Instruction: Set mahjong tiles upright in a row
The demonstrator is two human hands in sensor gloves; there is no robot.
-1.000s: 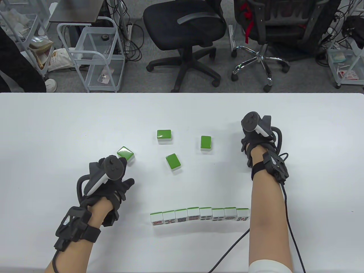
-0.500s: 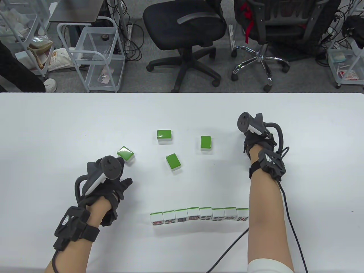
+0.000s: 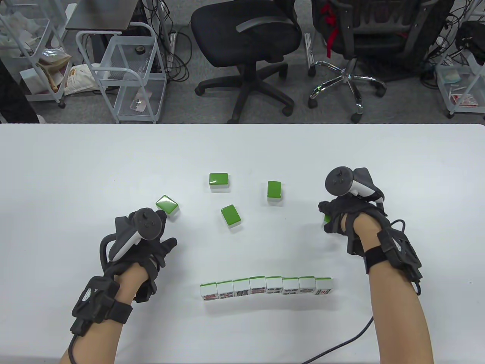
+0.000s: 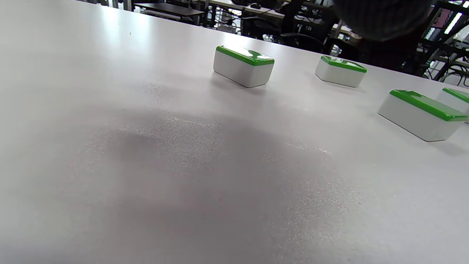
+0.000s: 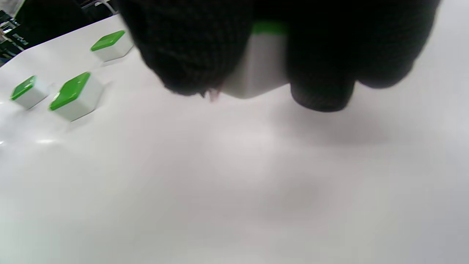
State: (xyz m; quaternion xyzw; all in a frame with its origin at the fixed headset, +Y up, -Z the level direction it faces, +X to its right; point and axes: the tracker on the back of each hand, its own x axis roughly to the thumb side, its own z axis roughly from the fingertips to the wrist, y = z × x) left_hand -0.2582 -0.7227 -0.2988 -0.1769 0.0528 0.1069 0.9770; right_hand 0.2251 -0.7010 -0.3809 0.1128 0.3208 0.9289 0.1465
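A: What's the right hand (image 3: 343, 216) got?

B: A green-backed white mahjong tile (image 5: 262, 62), small glossy block. Right wrist view shows the gloved fingers (image 5: 322, 73) closed round it from both sides, tile clear of the white table (image 3: 75, 170), green edge up. In the table view only a sliver of green peeks out at the hand's left side, lower right of frame.

A: And the left hand (image 3: 146, 242)?

B: Lower left, resting on the table, fingers loosely curled, holding nothing afaict. One loose green-backed tile (image 3: 167, 205) sits just past its fingertips.

A: Row so far?

B: Eight white-faced upright tiles (image 3: 266, 289) standing side by side, bottom centre, faces toward the person. Right end of the row is below and a bit left of the carrying hand, so I'd guess that's where this one goes.

A: What's left?

B: Three more lying green side up mid-frame: one toward upper centre (image 3: 218, 179), one right of it (image 3: 274, 190), one below, btw them (image 3: 231, 215). All well apart.

A: How will they handle?

B: Prob. hard, rigid, fairly dense for the size, and slick: that gloss shows in the left wrist view. Best pinched on the two long side faces, thumb vs. fingers, so the narrow end goes down square. Risk imo is nudging the end tile; standing that close together, one knock could domino the lot.
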